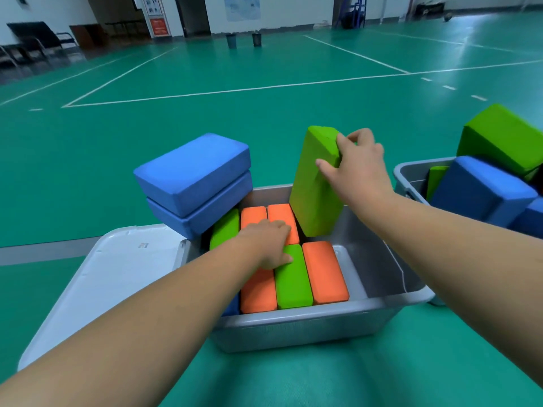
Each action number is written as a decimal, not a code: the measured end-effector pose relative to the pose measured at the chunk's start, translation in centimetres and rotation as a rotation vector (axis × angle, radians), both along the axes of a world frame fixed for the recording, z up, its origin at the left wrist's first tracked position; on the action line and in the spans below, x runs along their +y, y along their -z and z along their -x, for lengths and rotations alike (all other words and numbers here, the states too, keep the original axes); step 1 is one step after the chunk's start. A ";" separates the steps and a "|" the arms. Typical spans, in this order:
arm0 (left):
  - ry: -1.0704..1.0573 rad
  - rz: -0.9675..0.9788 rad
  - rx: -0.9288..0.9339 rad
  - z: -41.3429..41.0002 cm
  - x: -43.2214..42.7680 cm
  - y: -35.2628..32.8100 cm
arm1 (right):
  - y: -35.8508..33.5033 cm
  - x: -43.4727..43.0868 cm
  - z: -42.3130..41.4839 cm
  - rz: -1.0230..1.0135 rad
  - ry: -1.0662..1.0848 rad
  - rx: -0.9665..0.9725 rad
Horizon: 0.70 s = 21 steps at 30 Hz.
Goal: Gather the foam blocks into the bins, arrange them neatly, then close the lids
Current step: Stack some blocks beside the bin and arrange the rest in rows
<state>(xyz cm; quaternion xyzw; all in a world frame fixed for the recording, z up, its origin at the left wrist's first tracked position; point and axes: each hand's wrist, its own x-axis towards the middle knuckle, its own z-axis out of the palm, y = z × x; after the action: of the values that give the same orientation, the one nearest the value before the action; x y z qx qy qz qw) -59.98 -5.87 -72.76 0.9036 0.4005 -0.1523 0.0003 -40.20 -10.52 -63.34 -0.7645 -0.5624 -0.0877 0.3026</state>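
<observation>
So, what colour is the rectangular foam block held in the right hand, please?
Upright foam block: lime green, head view.

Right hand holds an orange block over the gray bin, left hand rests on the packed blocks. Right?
No. In the head view the right hand holds a green block, not orange. The rest holds: it is over the gray bin, left hand resting on the packed blocks.

A glossy green sports floor (pixel 264 118) with painted white court lines (pixel 235 91) fills the hall, and pale light reflects on it at the far right. The far white wall (pixel 282 10) carries a blue poster (pixel 242 7). Black metal chairs (pixel 35 39) stand in a row at the left (next to a red-and-white standing sign (pixel 159 26)). Two dark round buckets (pixel 244 39) stand near the wall.
</observation>
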 end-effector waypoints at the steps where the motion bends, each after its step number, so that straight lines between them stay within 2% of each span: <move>1: -0.010 0.057 0.023 0.1 0.1 0.4 | 0.5 0.0 0.2 0.010 -0.013 -0.026; 4: -0.041 0.144 0.017 0.2 0.5 1.0 | 1.1 0.3 0.6 0.015 -0.013 -0.066; 11: -0.018 0.170 0.009 0.4 1.1 0.7 | 1.5 0.7 0.2 0.017 0.008 -0.140; 15: 0.005 0.175 -0.013 0.3 1.5 0.5 | 2.4 1.1 0.5 0.118 0.003 -0.166; 17: 0.005 0.173 -0.023 0.3 1.7 0.6 | 3.8 1.3 0.6 0.349 -0.076 -0.187; 20: 0.010 0.164 -0.053 0.6 1.9 0.9 | 8.1 0.4 1.4 0.994 -0.287 -0.291; 21: 0.011 0.158 -0.062 0.7 2.0 0.9 | 9.2 0.1 1.5 1.107 -0.315 -0.256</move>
<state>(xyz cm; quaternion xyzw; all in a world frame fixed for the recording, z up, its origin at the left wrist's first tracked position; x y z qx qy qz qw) -60.67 -3.84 -73.70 0.9072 0.3820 -0.1555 0.0832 -41.71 -10.38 -72.59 -0.6994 -0.6632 0.1731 -0.2025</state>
